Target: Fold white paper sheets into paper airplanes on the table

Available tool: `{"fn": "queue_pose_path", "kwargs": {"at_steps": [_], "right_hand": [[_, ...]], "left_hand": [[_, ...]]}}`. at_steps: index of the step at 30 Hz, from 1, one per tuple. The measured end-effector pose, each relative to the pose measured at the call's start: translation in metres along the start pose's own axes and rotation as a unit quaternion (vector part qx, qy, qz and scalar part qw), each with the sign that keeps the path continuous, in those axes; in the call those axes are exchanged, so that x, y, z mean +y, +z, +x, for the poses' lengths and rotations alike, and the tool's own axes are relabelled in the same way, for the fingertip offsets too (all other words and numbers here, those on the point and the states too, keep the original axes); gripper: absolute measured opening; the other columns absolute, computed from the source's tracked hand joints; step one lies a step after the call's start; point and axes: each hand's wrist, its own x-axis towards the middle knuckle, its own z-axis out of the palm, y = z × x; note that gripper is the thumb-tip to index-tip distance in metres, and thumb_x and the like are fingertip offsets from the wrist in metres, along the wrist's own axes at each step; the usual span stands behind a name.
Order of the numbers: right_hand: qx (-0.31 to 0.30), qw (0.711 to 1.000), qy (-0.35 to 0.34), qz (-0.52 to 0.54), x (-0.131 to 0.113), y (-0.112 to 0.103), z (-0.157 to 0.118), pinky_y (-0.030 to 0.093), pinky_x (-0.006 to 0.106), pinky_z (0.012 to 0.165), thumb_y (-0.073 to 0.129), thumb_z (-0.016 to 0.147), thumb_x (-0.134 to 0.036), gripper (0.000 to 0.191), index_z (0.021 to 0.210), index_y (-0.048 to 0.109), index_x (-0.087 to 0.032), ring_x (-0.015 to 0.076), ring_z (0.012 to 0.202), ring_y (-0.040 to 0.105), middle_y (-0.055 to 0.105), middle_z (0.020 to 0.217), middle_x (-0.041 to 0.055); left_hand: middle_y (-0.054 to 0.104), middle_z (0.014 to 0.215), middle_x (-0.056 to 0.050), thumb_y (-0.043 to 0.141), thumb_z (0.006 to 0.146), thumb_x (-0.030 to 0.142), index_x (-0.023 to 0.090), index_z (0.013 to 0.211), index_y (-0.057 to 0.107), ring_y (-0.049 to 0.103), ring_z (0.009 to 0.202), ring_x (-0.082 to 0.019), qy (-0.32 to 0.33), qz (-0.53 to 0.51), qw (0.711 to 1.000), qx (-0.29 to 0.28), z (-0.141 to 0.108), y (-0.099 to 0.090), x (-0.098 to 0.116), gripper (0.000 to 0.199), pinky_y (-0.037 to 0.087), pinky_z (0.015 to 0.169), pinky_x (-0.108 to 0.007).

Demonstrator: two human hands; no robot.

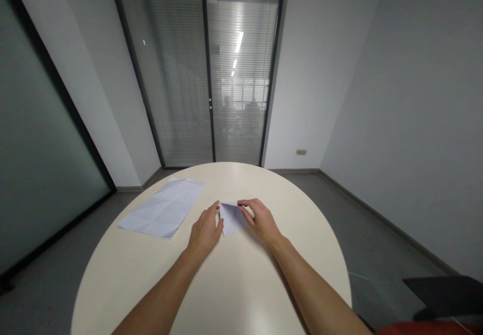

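A small folded piece of white paper point(231, 220) is between my two hands over the round table point(234, 284). My left hand point(204, 230) grips its left edge, with the index finger near the top corner and the thumb lower down. On the other side, my right hand point(262, 220) has thumb and index finger curled at the paper's upper right corner. The palm side of each hand is hidden. Left of my hands, larger white sheets with fold creases point(166, 209) lie flat on the tabletop, apart from the folded piece.
Beyond the table stand dark-framed glass doors point(207, 73) with blinds. A frosted glass panel point(41, 139) is at the left, and a wall socket point(301, 152) sits low on the back wall. At the lower right are a black flat object point(445, 292) and something red point(422, 328).
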Motion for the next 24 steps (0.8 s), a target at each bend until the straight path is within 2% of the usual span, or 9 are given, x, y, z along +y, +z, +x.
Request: {"fn": "queue_pose_path", "kwargs": {"at_steps": [5, 18, 24], "right_hand": [[-0.030, 0.999, 0.003, 0.017, -0.005, 0.001, -0.001, 0.050, 0.035, 0.095, 0.052, 0.100, -0.032, 0.023, 0.117, 0.067, -0.025, 0.0197, 0.105, 0.064, 0.071, 0.110, 0.0069], [-0.087, 0.994, -0.021, 0.055, -0.011, -0.001, -0.001, 0.047, 0.035, 0.099, 0.056, 0.098, -0.032, 0.021, 0.113, 0.069, -0.025, 0.0196, 0.108, 0.063, 0.073, 0.112, 0.0053], [-0.130, 0.990, -0.030, 0.051, -0.011, 0.000, -0.003, 0.047, 0.035, 0.101, 0.058, 0.098, -0.033, 0.023, 0.114, 0.071, -0.025, 0.0200, 0.111, 0.062, 0.073, 0.114, 0.0051]], "left_hand": [[0.051, 0.147, -0.011, 0.052, 0.094, 0.022, 0.019, 0.146, 0.040, 0.047, 0.135, -0.023, 0.039, 0.007, 0.999, 0.028, -0.001, 0.002, -0.004, 0.054, 0.043, 0.109, -0.036], [0.056, 0.142, -0.008, 0.055, 0.093, 0.022, 0.020, 0.137, 0.049, 0.048, 0.132, -0.022, 0.048, 0.004, 0.998, 0.033, 0.000, 0.007, -0.009, 0.045, 0.044, 0.110, -0.035], [0.057, 0.141, -0.006, 0.045, 0.095, 0.014, 0.020, 0.120, 0.062, 0.051, 0.130, -0.020, 0.063, 0.001, 0.997, 0.033, 0.000, 0.005, -0.008, 0.031, 0.044, 0.111, -0.034]]}}
